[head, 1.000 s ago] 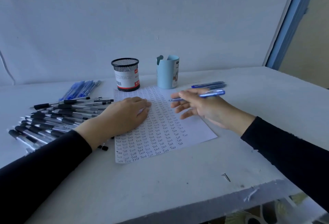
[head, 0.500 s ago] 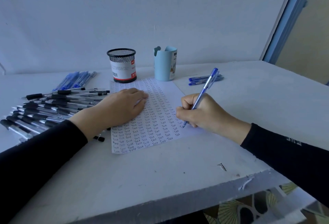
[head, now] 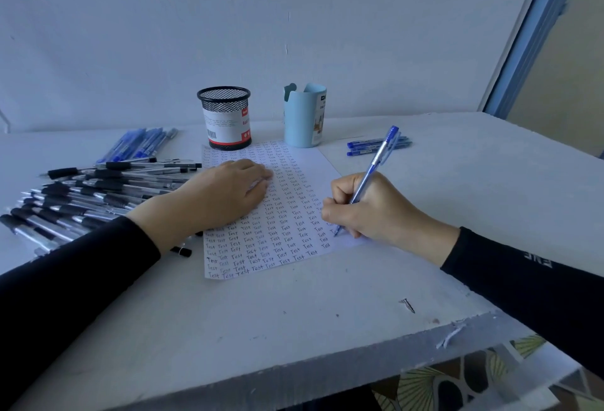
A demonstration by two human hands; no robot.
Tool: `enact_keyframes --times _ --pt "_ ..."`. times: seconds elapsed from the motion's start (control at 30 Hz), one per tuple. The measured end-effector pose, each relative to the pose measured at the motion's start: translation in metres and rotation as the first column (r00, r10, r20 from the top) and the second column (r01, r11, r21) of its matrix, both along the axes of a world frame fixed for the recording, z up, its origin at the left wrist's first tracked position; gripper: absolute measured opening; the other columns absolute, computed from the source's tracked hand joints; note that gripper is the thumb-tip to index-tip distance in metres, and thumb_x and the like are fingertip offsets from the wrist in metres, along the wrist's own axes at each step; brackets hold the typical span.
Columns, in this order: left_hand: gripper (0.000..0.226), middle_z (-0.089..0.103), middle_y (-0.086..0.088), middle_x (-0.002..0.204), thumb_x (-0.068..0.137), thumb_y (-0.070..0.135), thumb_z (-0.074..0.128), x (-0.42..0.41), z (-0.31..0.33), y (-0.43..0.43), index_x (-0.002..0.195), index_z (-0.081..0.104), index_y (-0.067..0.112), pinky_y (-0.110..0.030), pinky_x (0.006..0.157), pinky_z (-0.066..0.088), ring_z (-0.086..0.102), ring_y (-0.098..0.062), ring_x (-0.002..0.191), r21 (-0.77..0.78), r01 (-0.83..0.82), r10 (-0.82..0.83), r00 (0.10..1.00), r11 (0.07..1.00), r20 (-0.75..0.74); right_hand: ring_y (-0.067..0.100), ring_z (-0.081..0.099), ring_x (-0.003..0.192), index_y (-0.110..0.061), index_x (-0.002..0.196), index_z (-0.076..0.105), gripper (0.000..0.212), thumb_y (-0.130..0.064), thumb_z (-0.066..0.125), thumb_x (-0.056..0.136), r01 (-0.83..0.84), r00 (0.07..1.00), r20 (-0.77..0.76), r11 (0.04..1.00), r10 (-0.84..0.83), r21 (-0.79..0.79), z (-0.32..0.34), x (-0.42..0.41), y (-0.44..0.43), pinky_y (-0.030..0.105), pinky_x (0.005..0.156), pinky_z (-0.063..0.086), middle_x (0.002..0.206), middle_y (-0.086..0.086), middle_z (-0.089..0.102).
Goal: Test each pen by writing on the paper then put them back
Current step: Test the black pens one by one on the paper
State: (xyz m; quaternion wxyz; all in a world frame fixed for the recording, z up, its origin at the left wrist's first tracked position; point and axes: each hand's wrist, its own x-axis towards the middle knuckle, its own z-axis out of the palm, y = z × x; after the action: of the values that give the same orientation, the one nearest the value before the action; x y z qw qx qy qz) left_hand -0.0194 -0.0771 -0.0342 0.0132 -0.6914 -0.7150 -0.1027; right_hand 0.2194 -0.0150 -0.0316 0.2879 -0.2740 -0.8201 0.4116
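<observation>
Since 1 second ago the right hand (head: 376, 211) has swung the blue pen (head: 376, 162) from level into a writing grip. Its fingers pinch the barrel, and the tip sits on the paper (head: 294, 188) near the right edge, beside rows of "Test". The left hand (head: 225, 195) stays flat on the sheet, fingers straight. Black pens (head: 98, 188) lie heaped at the left of the table (head: 294, 312). A mesh cup (head: 225, 119) and a light-blue holder (head: 305, 116) stand at the paper's far end.

Dim, bluish, even light with soft shadows; sharp centre, wide-angle bending at the edges.
</observation>
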Motion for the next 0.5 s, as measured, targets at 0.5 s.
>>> enact_keyframes --times 0.5 --pt "0.043 0.048 0.005 0.143 0.102 0.040 0.034 -0.0001 0.0004 0.0008 0.140 0.047 0.028 -0.044 0.107 0.041 0.046 -0.016 0.130 0.001 0.003 -0.003 1.000 1.000 -0.009 0.006 0.034 0.037 -0.002 0.054 0.033 0.041 0.004 0.063 0.081 0.009 1.000 0.012 1.000 -0.009 0.006 0.0024 0.0020 0.0006 0.020 0.046 0.032 0.044 -0.002 0.031"
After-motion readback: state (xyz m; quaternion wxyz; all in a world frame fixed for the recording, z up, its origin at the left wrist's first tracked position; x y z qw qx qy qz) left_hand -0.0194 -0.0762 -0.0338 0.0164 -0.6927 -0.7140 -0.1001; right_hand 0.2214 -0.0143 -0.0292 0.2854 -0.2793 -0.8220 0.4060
